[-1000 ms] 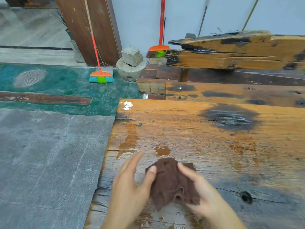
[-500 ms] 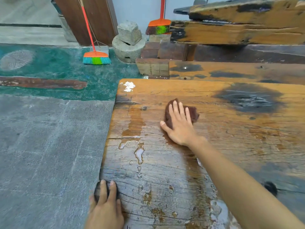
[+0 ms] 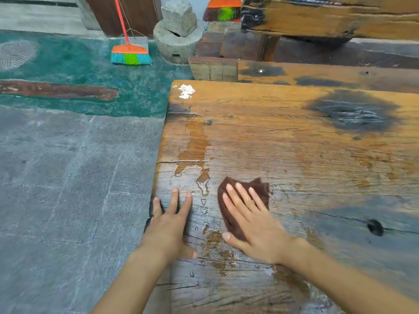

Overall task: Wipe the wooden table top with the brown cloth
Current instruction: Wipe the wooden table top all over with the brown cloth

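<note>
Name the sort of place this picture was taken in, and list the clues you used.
Probably a woodworking yard or reclaimed-timber workshop. Clues: heavy weathered wooden beams stacked behind the rough wooden table top, an old stone block on the floor, and brooms leaning by the wall.

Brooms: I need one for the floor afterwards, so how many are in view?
2: one broom stands on the green floor; another broom is behind the stone, partly cropped.

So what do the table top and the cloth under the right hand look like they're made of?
Table top: old solid wood by its grain, cracks and dark knots, partly glossy, perhaps wet. Cloth: soft brown fabric, possibly microfibre, matte and creased.
</note>
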Demonstrator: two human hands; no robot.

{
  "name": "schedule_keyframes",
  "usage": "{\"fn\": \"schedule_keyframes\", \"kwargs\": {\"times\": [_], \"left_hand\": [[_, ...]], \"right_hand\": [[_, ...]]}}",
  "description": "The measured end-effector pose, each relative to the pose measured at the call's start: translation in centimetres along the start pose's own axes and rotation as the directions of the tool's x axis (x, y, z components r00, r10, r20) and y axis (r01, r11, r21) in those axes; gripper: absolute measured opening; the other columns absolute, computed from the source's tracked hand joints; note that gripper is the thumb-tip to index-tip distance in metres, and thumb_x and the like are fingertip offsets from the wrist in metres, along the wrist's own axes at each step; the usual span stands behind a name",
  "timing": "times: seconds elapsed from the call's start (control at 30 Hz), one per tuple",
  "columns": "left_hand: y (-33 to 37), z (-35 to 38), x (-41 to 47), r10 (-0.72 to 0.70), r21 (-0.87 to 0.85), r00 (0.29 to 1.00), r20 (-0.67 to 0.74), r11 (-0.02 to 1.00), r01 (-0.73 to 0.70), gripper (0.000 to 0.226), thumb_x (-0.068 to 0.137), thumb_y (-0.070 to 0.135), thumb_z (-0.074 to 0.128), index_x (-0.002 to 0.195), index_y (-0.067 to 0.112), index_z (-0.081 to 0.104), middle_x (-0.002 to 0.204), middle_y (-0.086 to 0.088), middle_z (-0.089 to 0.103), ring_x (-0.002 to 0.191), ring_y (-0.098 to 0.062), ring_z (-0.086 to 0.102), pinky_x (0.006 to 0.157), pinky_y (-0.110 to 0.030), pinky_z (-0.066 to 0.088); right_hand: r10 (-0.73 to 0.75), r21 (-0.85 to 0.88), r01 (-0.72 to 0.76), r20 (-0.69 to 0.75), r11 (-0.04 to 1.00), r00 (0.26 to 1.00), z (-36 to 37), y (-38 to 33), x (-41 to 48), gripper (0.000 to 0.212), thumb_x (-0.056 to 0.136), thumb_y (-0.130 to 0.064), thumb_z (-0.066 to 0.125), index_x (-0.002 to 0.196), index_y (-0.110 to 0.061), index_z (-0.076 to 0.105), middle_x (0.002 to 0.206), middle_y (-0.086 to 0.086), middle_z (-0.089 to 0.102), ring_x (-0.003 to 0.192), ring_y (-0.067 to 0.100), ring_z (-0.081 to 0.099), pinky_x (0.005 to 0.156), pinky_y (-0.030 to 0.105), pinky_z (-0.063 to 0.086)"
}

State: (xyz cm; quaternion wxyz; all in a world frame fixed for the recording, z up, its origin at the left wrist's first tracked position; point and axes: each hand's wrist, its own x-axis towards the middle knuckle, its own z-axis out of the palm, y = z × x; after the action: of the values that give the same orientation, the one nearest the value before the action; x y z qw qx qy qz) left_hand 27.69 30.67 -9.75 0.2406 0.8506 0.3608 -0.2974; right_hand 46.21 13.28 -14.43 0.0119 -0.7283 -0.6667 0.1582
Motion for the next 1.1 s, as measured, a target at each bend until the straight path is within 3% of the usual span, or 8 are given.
{"fn": "schedule_keyframes", "kwargs": {"times": [0.2, 0.3, 0.5, 0.67, 0.73, 0.9, 1.03, 1.1], "left_hand": [[0.0, 0.0, -0.3, 0.005, 0.011, 1.000, -0.018, 1.000, -0.005, 0.138, 0.061, 0.059, 0.082, 0.147, 0.042, -0.025, 0.155, 0.010, -0.036, 0.145, -0.039, -0.023, 0.113, -0.052, 0.032], [0.0, 0.1, -0.2, 0.010, 0.019, 1.000, -0.007, 1.000, -0.010, 0.138, 0.061, 0.059, 0.081, 0.147, 0.041, -0.025, 0.155, 0.009, -0.036, 0.145, -0.040, -0.023, 0.115, -0.051, 0.029], [-0.1, 0.4, 0.4, -0.004, -0.008, 1.000, 0.012, 1.000, 0.004, 0.138, 0.064, 0.054, 0.082, 0.145, 0.041, -0.029, 0.152, 0.010, -0.040, 0.143, -0.041, -0.026, 0.116, -0.052, 0.028], [-0.6, 1.3, 0.8, 0.003, -0.014, 1.000, -0.007, 1.000, -0.003, 0.143, 0.062, 0.056, 0.082, 0.132, 0.046, -0.042, 0.147, 0.015, -0.046, 0.142, -0.040, -0.030, 0.115, -0.050, 0.027], [-0.7, 1.5, 0.9, -0.005, -0.017, 1.000, -0.004, 1.000, 0.005, 0.143, 0.061, 0.058, 0.081, 0.126, 0.048, -0.046, 0.144, 0.017, -0.049, 0.141, -0.038, -0.032, 0.115, -0.050, 0.026], [-0.6, 1.6, 0.9, -0.014, -0.008, 1.000, 0.004, 1.000, 0.014, 0.144, 0.060, 0.059, 0.081, 0.119, 0.051, -0.050, 0.143, 0.016, -0.050, 0.141, -0.039, -0.032, 0.116, -0.051, 0.022], [-0.6, 1.6, 1.0, -0.019, 0.035, 1.000, 0.020, 0.999, 0.019, 0.145, 0.059, 0.066, 0.077, 0.116, 0.044, -0.055, 0.140, 0.014, -0.052, 0.142, -0.040, -0.029, 0.117, -0.050, 0.019], [-0.5, 1.6, 1.2, -0.017, 0.028, 1.000, -0.010, 0.999, 0.017, 0.141, 0.056, 0.069, 0.072, 0.117, 0.046, -0.053, 0.137, 0.018, -0.052, 0.144, -0.038, -0.026, 0.117, -0.048, 0.021]], "right_hand": [[-0.068, -0.047, 0.066, -0.059, 0.997, 0.996, 1.9, -2.5, -4.2, 0.095, 0.100, -0.076, 0.033, 0.166, -0.011, 0.009, 0.174, 0.011, 0.003, 0.160, 0.031, 0.000, 0.122, 0.051, 0.010], [0.099, 0.003, -0.100, -0.091, 0.995, 0.991, 0.7, 0.4, -0.5, 0.094, 0.100, -0.077, 0.028, 0.166, -0.016, 0.002, 0.174, 0.008, -0.006, 0.160, 0.028, -0.008, 0.126, 0.050, 0.002], [0.432, 0.116, -0.417, -0.174, 0.901, 0.885, -4.1, 11.0, 12.6, 0.097, 0.092, -0.083, -0.002, 0.167, -0.021, 0.001, 0.174, 0.004, -0.011, 0.158, 0.020, -0.018, 0.127, 0.044, -0.013], [0.543, 0.152, -0.523, -0.156, 0.838, 0.825, -7.2, 14.1, 19.3, 0.096, 0.092, -0.080, 0.004, 0.166, -0.019, -0.002, 0.173, 0.004, -0.014, 0.158, 0.020, -0.020, 0.125, 0.043, -0.018], [0.498, 0.129, -0.483, -0.139, 0.866, 0.856, -7.2, 13.2, 18.6, 0.094, 0.094, -0.077, 0.005, 0.166, -0.017, -0.003, 0.173, 0.005, -0.015, 0.158, 0.021, -0.021, 0.126, 0.045, -0.016], [0.128, -0.012, -0.130, -0.075, 0.991, 0.989, -3.7, 6.3, 9.1, 0.085, 0.106, -0.068, 0.013, 0.165, -0.010, -0.004, 0.173, 0.010, -0.014, 0.158, 0.025, -0.020, 0.128, 0.056, -0.001], [-0.198, -0.212, 0.198, 0.026, 0.957, 0.980, 3.0, -0.1, -2.9, 0.077, 0.108, -0.061, 0.029, 0.166, -0.013, 0.014, 0.174, 0.012, 0.007, 0.160, 0.034, 0.005, 0.127, 0.056, 0.008], [-0.200, -0.343, 0.228, 0.115, 0.911, 0.973, 3.5, -1.1, -4.7, 0.062, 0.108, -0.056, 0.035, 0.162, -0.024, 0.032, 0.169, 0.001, 0.031, 0.156, 0.028, 0.027, 0.126, 0.045, 0.018]]}}
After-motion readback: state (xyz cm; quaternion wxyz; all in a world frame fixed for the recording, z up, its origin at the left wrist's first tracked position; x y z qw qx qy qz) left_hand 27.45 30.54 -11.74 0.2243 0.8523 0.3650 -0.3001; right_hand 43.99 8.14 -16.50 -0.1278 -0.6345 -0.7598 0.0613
